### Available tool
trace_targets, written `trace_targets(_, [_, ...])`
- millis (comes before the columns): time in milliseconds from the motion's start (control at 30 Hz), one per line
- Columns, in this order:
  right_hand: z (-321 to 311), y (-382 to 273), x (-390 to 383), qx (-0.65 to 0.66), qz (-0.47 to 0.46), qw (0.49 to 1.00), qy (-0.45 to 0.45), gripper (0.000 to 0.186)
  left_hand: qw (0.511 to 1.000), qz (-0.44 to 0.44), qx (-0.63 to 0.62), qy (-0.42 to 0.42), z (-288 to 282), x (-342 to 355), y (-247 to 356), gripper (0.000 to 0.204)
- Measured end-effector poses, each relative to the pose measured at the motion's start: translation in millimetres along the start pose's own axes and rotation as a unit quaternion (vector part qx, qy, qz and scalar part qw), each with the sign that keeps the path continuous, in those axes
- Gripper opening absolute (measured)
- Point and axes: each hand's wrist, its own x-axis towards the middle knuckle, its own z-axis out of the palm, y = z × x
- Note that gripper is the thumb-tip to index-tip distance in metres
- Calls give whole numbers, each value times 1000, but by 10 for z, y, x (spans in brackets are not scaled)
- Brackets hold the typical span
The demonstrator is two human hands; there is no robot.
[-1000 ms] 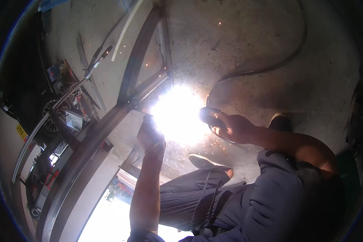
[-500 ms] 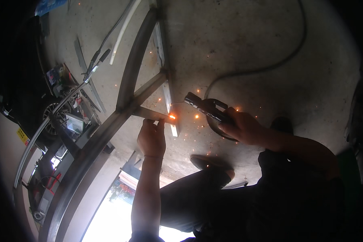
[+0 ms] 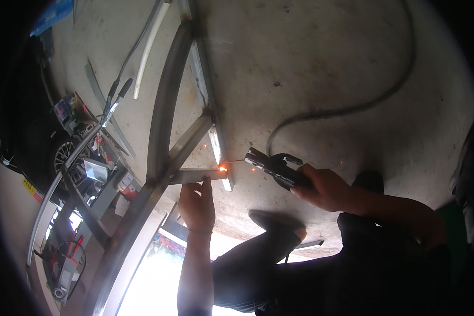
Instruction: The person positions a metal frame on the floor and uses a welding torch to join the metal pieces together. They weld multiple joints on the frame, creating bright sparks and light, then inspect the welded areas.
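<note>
My right hand (image 3: pixel 324 187) grips a black electrode holder (image 3: pixel 274 169), and a thin welding electrode (image 3: pixel 237 161) sticks out of its jaws to the left. The rod's tip is beside a glowing orange spot (image 3: pixel 223 169) where a short metal bar (image 3: pixel 192 176) meets a narrow metal tube (image 3: pixel 215 141). From below, my left hand (image 3: pixel 197 209) pinches this bar between thumb and fingers. The bar's other end meets a thick, dark metal frame (image 3: pixel 137 203), which runs from the top down to the lower left.
A cable (image 3: pixel 347 111) curves over the concrete floor to the holder. At the left, a clamp (image 3: pixel 109 108) is on a curved thin tube (image 3: pixel 51 203). Beyond are a dark car's wheel (image 3: pixel 65 154) and cluttered tools. A pale tube (image 3: pixel 149 52) lies upper left. My shoe (image 3: pixel 271 220) is below.
Many flying sparks have faded to a few, and the glow at the joint is smaller. The view has shifted slightly. Both hands keep their holds.
</note>
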Motion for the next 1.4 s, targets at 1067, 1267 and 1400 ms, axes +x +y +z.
trace_targets(1067, [86, -211, 510, -127, -33, 989, -69, 46, 1000, -8, -6, -10, 78, -47, -91, 20])
trace_targets(1267, [108, -201, 455, -97, -33, 994, -47, 41, 1000, 10, -1, -27, 53, -33, -51, 17])
trace_targets(1400, [156, -151, 429, -126, -32, 991, -38, 40, 999, 39, 15, 4, 76, -27, -87, 16])
